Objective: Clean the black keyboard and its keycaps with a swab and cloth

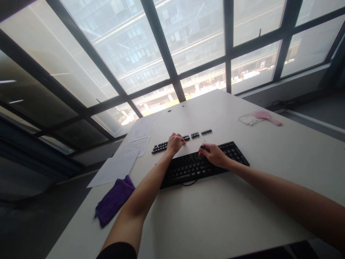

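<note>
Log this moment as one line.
left hand: at keycap row; right hand: holding thin wire tool above keyboard; purple cloth: at left

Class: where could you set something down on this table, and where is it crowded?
Bare: the tabletop between the forearms, from the keyboard to the near edge; also between the keyboard and pink item. Crowded: left hand at keycaps, right hand over the keyboard; left edge, papers and purple cloth.

The keyboard (188,170) is black, the table (215,212) white, the cloth (114,201) purple.
</note>
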Demonstrator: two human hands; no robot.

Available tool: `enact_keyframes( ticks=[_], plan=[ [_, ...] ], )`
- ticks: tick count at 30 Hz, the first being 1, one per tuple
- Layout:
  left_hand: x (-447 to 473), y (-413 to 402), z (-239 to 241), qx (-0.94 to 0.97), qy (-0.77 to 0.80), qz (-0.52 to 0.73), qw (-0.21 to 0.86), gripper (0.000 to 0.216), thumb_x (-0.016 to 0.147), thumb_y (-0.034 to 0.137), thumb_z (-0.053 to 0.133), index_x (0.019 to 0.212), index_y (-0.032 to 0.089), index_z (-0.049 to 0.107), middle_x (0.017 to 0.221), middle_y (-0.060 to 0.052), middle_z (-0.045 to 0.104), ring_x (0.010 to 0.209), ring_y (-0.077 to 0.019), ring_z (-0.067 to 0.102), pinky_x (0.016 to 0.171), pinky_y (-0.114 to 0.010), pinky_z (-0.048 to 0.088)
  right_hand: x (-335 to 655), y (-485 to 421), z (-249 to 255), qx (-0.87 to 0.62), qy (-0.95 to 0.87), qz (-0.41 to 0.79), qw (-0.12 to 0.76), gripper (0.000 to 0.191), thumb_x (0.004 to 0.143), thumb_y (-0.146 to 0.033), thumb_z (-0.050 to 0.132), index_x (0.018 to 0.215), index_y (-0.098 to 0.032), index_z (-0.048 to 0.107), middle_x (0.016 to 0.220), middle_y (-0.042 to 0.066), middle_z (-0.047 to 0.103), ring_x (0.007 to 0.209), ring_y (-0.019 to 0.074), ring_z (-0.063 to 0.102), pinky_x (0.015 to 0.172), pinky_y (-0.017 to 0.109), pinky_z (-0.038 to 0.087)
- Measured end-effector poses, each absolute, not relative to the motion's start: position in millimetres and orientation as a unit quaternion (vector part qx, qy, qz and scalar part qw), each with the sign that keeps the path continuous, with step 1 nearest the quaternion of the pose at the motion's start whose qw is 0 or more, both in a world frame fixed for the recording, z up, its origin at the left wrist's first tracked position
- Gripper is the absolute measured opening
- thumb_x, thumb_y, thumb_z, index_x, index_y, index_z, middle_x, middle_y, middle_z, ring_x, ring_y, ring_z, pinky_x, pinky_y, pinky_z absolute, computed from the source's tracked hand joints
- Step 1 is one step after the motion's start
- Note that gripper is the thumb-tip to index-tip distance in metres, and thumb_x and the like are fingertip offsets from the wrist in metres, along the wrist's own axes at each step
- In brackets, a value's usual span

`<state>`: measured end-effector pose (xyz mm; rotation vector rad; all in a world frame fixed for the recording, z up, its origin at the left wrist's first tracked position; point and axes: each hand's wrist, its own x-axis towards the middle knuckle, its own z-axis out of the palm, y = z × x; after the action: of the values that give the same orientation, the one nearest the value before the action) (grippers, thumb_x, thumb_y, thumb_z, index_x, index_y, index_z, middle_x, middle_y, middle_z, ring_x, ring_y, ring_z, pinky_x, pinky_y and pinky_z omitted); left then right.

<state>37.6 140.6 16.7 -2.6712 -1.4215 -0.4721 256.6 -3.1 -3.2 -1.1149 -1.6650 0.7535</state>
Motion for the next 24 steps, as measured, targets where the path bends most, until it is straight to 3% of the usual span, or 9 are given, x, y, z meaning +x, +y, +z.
enact_keyframes(
  ticks=[24],
  plan=[
    [27.6,145.8,17.7,-0.862,-0.453,-0.228,0.026,0.008,0.081,0.027,0.071,0.082,0.021,0.076,0.096,-0.006,0.069,0.093,-0.0218,0.056,0.095,-0.038,0.040,257.2,-2.5,-4.2,-0.446,-0.680,0.319,0.487,0.027,0.091,-0.032,0.053,0.073,-0.017,0.067,0.072,0.004,0.071,0.070,0.0187,0.064,0.070,0.029,0.046]
  ],
)
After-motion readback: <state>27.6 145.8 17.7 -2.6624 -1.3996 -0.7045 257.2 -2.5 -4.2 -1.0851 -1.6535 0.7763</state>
